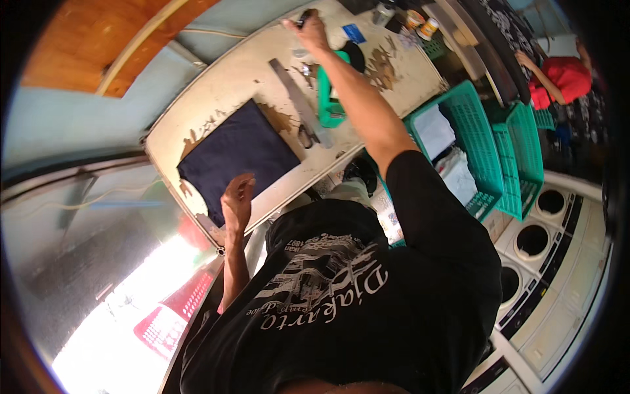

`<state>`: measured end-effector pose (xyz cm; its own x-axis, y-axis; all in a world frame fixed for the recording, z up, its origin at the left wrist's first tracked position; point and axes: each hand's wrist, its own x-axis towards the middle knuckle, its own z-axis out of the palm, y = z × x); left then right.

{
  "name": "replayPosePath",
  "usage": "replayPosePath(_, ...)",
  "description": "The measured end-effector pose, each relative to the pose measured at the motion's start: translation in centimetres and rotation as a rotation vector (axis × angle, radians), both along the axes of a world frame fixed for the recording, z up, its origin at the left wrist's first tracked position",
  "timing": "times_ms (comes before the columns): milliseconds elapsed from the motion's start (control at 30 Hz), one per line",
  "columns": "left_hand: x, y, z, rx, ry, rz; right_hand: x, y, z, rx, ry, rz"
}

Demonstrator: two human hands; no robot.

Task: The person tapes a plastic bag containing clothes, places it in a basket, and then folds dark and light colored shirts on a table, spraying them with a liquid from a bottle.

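Observation:
A folded navy-blue cloth (pixel 239 154) lies flat on the worn cream table (pixel 226 85). By its near edge is my left hand (pixel 236 203), its fingers curled in toward the thumb; whether anything is between them does not show. My right arm stretches across to the table's far side. There my right hand (pixel 314 36) is closed round a small dark object (pixel 305 18) whose kind I cannot make out. Between the two hands lie a long grey flat strip (pixel 292 92), dark-handled scissors (pixel 305 136) and a narrow green plastic tray (pixel 328 105), partly under my right forearm.
A blue packet (pixel 353 33) and several small containers (pixel 426 27) sit at the far right. Green crates (pixel 485 131) stand beside the table, one holding white cloths (pixel 456 174). Front-loading machines (pixel 531 240) line the right. A person in red (pixel 561 79) is farther off.

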<state>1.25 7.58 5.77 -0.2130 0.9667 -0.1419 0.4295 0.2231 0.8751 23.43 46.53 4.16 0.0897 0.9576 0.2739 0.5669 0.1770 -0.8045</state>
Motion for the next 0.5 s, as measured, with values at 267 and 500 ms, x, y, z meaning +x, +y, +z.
replayPosePath(267, 8.9, 4.0, 2.2, -0.054, -0.010, -0.054, 1.2, -0.6, -1.5, 0.049, -0.035, 0.316)
replayPosePath(500, 22.2, 10.3, 4.7, -0.068, -0.056, -0.331, 16.6, -14.3, 5.5, -0.003, 0.299, 0.241)
